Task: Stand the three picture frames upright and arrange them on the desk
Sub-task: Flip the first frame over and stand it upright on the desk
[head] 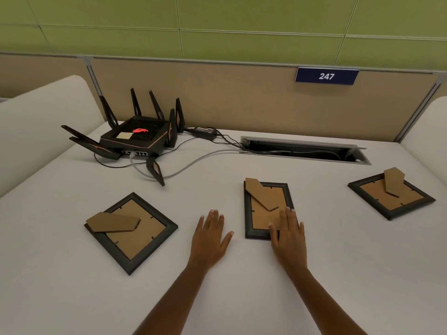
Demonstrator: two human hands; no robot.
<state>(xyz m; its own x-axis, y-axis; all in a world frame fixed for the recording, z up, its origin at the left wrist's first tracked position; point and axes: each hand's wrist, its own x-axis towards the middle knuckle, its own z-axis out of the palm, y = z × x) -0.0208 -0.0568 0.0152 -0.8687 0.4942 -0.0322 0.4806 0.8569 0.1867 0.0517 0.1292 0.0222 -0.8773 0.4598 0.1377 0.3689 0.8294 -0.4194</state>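
Observation:
Three dark picture frames lie face down on the white desk (pixel 72 298), brown cardboard backs and easel stands up. The left frame (pixel 142 240) lies turned like a diamond. The middle frame (pixel 258 213) lies lengthwise away from me. The right frame (pixel 396 201) sits near the desk's right side. My left hand (pixel 209 240) rests flat on the desk between the left and middle frames, fingers apart, holding nothing. My right hand (pixel 289 238) lies flat over the near right corner of the middle frame, fingers spread, not gripping it.
A black router (pixel 137 139) with several antennas stands at the back left, with cables (pixel 193 163) running to an open cable slot (pixel 304 151) at the back. A tan partition with a blue "247" sign (pixel 326 76) backs the desk. Padded dividers (pixel 36 131) flank both sides.

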